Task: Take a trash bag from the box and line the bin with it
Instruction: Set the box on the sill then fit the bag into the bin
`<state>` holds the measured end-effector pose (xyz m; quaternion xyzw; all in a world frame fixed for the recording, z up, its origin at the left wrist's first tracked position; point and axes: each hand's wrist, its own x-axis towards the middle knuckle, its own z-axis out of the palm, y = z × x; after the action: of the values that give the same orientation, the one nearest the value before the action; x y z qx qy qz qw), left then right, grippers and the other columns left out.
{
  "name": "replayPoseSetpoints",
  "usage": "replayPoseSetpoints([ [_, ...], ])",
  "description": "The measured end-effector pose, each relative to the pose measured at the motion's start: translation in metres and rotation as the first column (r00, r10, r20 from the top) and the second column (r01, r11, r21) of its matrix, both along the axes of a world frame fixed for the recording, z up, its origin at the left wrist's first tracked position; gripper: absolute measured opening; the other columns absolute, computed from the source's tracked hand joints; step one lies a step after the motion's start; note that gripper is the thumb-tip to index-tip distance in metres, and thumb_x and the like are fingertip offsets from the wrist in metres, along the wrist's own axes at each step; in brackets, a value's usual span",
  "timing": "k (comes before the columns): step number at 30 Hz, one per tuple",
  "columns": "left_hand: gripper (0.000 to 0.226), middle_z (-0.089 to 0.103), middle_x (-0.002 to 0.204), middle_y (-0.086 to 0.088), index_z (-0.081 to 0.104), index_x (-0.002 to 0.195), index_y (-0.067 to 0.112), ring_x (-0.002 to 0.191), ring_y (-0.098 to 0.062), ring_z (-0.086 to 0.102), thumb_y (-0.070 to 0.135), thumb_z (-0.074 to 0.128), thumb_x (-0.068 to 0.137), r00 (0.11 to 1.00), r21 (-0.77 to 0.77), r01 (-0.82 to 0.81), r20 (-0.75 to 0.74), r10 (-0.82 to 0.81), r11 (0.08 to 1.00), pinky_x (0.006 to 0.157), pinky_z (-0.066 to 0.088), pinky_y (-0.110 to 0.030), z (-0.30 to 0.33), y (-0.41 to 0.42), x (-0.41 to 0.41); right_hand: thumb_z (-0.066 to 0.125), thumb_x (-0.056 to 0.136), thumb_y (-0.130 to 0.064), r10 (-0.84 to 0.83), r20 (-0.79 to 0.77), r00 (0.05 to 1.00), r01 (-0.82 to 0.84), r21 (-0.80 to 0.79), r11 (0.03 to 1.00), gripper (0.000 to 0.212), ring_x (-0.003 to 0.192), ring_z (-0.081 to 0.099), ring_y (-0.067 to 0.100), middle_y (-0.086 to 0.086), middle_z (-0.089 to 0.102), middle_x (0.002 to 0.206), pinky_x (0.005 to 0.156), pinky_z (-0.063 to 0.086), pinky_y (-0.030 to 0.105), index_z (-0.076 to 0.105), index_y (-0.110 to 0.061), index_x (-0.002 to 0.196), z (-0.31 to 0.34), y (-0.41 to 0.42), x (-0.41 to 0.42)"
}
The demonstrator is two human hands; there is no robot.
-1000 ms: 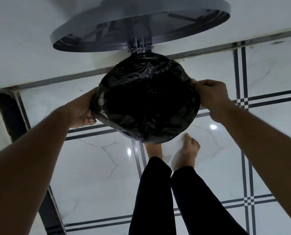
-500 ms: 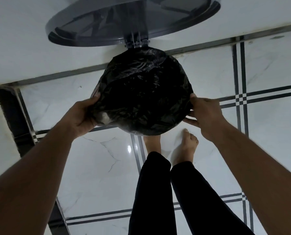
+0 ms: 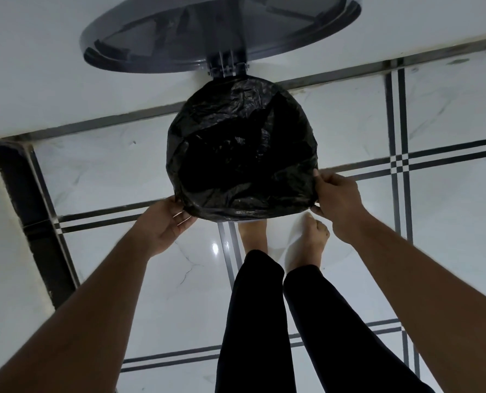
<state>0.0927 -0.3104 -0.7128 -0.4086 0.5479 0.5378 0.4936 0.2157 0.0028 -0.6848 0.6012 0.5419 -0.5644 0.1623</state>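
Observation:
A black trash bag (image 3: 242,148) is stretched over the round mouth of the bin, which it hides fully from above. The bin's grey lid (image 3: 222,32) stands flipped up behind it on its hinge. My left hand (image 3: 165,225) is under the bag's near-left edge, palm up, fingers curled on the plastic. At the near-right edge, my right hand (image 3: 338,199) pinches the bag's folded-over rim between thumb and fingers. No box is in view.
The bin stands on a glossy white tiled floor (image 3: 123,171) with dark stripe lines, close to a white wall (image 3: 37,66). My bare feet (image 3: 312,236) and black trouser legs are right in front of the bin. A dark gap (image 3: 23,199) runs along the left.
Both hands have slid down and toward me along the bin's rim, from its sides to its near edge, drawing the bag's edge lower over the rim.

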Motion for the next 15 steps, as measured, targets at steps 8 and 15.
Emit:
replayPoseSetpoints([
  [8, 0.012, 0.076, 0.1, -0.007, 0.073, 0.112, 0.002, 0.088, -0.013, 0.074, 0.004, 0.067, 0.102, 0.99, -0.046, 0.142, -0.013, -0.143, 0.989, 0.099, 0.061, -0.036, 0.002, 0.006, 0.029, 0.073, 0.107, -0.025, 0.126, 0.055, 0.991, -0.125, -0.017, 0.992, 0.014, 0.071, 0.068, 0.013, 0.005, 0.076, 0.091, 0.067, 0.057, 0.028, 0.074, -0.014, 0.099, -0.008, -0.019, 0.022],
  [15, 0.028, 0.078, 0.119, -0.009, 0.069, 0.127, 0.002, 0.115, -0.023, 0.073, 0.014, 0.07, 0.103, 0.942, -0.099, 0.336, 0.014, -0.336, 0.937, 0.101, 0.059, -0.037, -0.004, 0.016, 0.018, 0.076, 0.1, -0.039, 0.396, 0.127, 0.91, -0.407, 0.083, 0.91, 0.015, 0.077, 0.08, 0.016, -0.008, 0.079, 0.082, 0.08, 0.064, 0.036, 0.077, -0.024, 0.103, -0.016, -0.018, 0.021],
])
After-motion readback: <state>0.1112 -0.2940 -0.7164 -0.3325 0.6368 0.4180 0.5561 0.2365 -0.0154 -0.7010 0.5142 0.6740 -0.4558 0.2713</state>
